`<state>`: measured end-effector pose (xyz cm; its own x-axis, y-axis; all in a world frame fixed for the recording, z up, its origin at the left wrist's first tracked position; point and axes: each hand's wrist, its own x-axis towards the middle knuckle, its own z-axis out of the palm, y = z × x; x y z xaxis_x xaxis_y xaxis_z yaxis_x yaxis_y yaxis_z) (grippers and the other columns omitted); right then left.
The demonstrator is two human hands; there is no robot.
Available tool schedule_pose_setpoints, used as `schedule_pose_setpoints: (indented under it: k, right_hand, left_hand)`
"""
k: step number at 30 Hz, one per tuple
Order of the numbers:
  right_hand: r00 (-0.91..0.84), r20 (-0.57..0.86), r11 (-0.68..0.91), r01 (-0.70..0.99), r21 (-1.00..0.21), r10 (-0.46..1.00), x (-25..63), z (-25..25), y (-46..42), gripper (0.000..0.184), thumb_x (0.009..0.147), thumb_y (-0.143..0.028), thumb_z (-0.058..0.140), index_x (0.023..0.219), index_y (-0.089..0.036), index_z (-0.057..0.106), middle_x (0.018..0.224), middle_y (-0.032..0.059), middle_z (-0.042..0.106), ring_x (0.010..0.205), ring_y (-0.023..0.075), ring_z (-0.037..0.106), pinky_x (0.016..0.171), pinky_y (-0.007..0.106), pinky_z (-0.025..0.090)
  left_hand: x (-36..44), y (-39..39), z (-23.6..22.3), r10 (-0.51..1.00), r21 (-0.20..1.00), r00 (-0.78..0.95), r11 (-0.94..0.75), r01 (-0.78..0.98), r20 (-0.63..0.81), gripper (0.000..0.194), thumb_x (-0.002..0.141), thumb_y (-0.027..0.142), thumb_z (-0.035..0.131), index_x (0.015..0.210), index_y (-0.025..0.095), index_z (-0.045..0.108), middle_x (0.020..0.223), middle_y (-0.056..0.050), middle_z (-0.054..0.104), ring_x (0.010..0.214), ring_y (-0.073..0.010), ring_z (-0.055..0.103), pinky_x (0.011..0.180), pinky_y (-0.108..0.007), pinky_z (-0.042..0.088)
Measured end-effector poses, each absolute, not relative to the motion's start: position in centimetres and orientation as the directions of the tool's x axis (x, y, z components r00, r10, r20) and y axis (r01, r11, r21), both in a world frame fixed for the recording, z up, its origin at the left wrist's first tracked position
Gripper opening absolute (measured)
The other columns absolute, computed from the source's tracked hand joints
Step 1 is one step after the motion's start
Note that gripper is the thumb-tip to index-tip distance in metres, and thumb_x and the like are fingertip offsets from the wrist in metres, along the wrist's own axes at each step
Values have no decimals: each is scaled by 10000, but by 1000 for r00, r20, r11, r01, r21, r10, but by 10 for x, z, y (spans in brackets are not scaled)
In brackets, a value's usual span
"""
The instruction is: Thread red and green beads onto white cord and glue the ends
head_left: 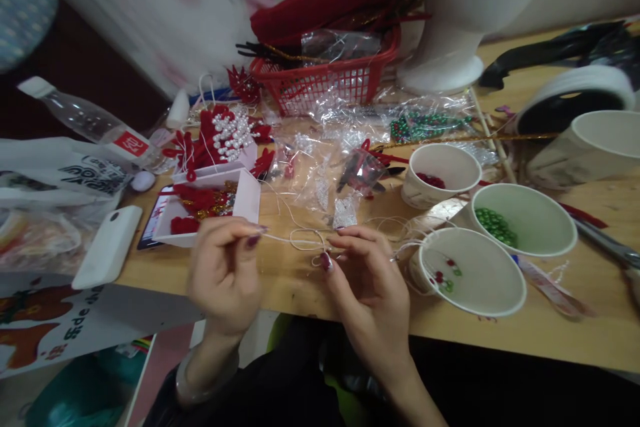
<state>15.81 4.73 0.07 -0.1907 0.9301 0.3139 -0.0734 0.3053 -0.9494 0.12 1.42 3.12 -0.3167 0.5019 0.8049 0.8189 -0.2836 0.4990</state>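
Note:
A thin white cord runs between my two hands over the table's front part, with a small loop close to my right fingers. My left hand pinches one end of the cord between thumb and forefinger. My right hand is closed lightly on the cord near the loop, thumb against the fingers. Beside my right hand stands a white paper cup with a few red and green beads inside. More cord trails from the right hand toward that cup. A white open box holding red and gold ornaments lies just beyond my left hand.
Two more cups hold green beads and red beads. Clear plastic bags cover the middle of the table. A red basket stands behind. Scissors lie at right; a plastic bottle leans at left.

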Motion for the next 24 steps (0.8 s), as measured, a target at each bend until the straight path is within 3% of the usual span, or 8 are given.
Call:
schedule_pose_setpoints:
  k: [3, 5, 24]
  right_hand:
    - [-263, 354, 336, -112, -935, 897, 160, 1, 48, 229, 895, -144, 639, 1105, -237, 640, 1163, 42, 573, 1111, 164, 575, 943, 307, 489]
    - [-316, 371, 348, -131, -929, 873, 161, 2, 48, 232, 905, -138, 623, 1117, -233, 641, 1162, 41, 581, 1117, 157, 574, 956, 292, 482]
    - [-287, 377, 346, -155, -926, 881, 163, 3, 48, 187, 926, -74, 579, 983, -223, 676, 1068, 35, 621, 1037, 150, 608, 906, 292, 506]
  left_hand:
    - [7, 13, 29, 731, 512, -112, -351, 784, 673, 103, 909, 89, 612, 920, 181, 657, 836, -5, 640, 790, -124, 605, 705, -246, 499]
    - [12, 13, 28, 788, 547, -42, -387, 742, 615, 104, 918, 88, 605, 928, 178, 658, 848, -7, 648, 790, -114, 612, 701, -223, 507]
    - [16, 10, 18, 726, 567, -106, -427, 704, 679, 120, 871, 88, 672, 948, 173, 707, 847, -18, 688, 783, -124, 644, 689, -234, 534]
